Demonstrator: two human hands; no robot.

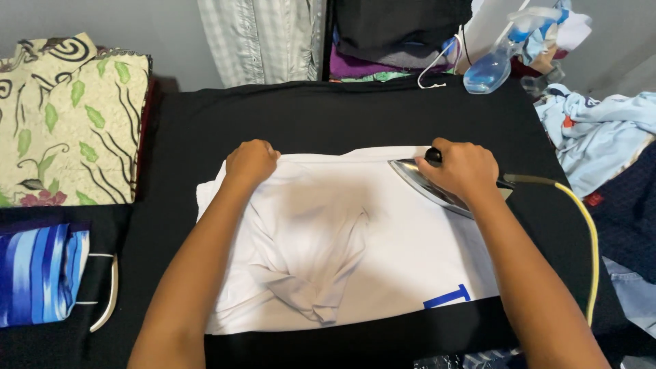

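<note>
A white shirt [383, 253] with a blue printed mark lies spread on a black ironing surface [321, 116]. My left hand [251, 162] is closed on the shirt's far edge, at its left, pinning it down. My right hand [461, 169] grips the black handle of a metal clothes iron [418, 179], whose soleplate rests on the shirt's far right part, tip pointing left. A yellow cord [589, 232] runs from the iron's rear down the right side. A folded sleeve and collar bunch up in the shirt's middle.
A leaf-patterned cloth [68, 116] lies at the left, with a blue striped folded cloth [37, 273] below it. A spray bottle [493, 63] with clear liquid stands at the back right. Light blue and dark garments [601, 137] pile up on the right. Hanging clothes [263, 37] are behind.
</note>
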